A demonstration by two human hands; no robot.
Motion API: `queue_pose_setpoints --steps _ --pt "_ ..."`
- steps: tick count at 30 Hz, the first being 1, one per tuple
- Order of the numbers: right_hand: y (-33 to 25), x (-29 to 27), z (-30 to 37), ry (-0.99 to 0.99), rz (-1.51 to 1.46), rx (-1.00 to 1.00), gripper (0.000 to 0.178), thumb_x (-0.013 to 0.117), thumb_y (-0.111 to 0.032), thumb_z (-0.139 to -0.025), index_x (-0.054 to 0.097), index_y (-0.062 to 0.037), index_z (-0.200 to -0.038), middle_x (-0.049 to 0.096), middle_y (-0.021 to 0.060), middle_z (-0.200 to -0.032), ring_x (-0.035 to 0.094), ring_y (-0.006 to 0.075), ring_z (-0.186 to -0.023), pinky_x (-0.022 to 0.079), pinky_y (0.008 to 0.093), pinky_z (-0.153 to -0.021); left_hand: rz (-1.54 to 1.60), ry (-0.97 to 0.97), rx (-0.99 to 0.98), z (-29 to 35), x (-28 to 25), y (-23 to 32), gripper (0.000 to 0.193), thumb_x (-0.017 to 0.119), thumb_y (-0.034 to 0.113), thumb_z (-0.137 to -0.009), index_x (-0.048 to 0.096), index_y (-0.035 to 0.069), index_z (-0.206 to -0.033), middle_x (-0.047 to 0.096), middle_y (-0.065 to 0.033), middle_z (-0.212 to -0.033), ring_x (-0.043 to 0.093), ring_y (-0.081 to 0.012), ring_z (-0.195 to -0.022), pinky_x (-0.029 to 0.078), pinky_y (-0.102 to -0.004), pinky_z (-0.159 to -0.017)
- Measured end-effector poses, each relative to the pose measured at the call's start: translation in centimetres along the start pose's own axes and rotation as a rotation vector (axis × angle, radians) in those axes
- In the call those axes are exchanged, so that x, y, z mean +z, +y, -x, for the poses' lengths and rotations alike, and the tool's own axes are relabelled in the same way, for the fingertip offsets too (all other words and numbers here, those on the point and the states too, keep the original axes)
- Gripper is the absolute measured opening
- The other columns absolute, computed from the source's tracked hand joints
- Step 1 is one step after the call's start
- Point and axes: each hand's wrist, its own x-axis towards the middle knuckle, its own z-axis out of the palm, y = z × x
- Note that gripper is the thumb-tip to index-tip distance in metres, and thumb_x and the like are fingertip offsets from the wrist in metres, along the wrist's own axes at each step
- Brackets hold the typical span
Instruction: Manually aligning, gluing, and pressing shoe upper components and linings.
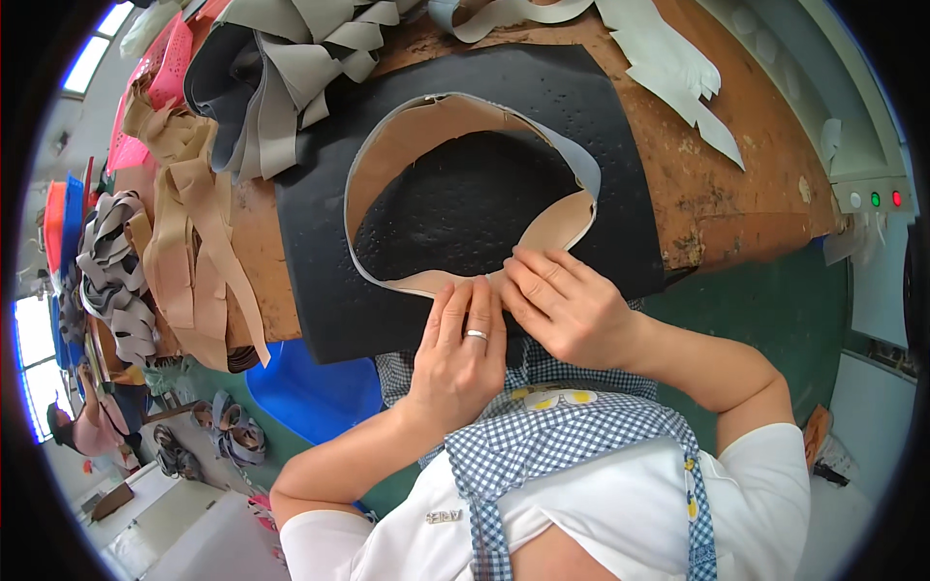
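A wide strip (387,155), tan inside and pale grey on its outer side, stands on edge in a large loop. It rests on a black pitted mat (436,223). My left hand (460,339) presses its fingers together on the near part of the loop; a silver ring is on one finger. Right beside it, my right hand (572,305) grips the same strip where it turns up toward the right. Both thumbs are hidden, so how the strip is pinched underneath cannot be seen.
Grey strips (281,87) are heaped at the mat's far left, with tan strips (194,232) hanging off the worn wooden table (707,203). White scrap material (668,58) lies far right. A control box (872,197) has lit buttons. Below the table sits a blue tub (310,387).
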Motion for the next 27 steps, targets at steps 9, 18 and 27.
queue_pose_setpoints --steps 9,18,27 --pt "0.3 0.4 -0.5 0.036 0.112 -0.148 0.024 0.069 -0.013 -0.076 0.073 0.0031 -0.093 0.071 0.0168 -0.097 0.07 0.0305 -0.098 0.059 0.0388 -0.081 0.097 0.15 -0.15 0.6 0.8 0.9 0.03 0.061 0.006 -0.074 0.072 -0.009 -0.098 0.066 -0.0224 -0.114 0.065 -0.0336 -0.106 0.052 -0.0452 -0.098" --pt "2.1 -0.1 -0.6 0.226 -0.368 0.484 0.016 0.06 0.002 -0.091 0.056 0.0036 -0.106 0.069 0.0178 -0.098 0.072 0.0271 -0.081 0.059 0.0313 -0.068 0.091 0.16 -0.203 0.7 0.8 1.0 0.029 0.063 0.005 -0.074 0.072 -0.007 -0.099 0.067 -0.0188 -0.114 0.066 -0.0292 -0.103 0.055 -0.0424 -0.092" --pt "1.4 0.9 0.9 0.355 -0.159 0.36 0.017 0.055 0.005 -0.093 0.051 0.004 -0.109 0.069 0.0165 -0.105 0.07 0.0299 -0.087 0.058 0.037 -0.076 0.346 0.175 -0.172 -3.9 1.4 2.4 0.037 0.075 0.002 -0.069 0.068 -0.006 -0.104 0.064 -0.0143 -0.11 0.063 -0.0278 -0.093 0.053 -0.0389 -0.076"
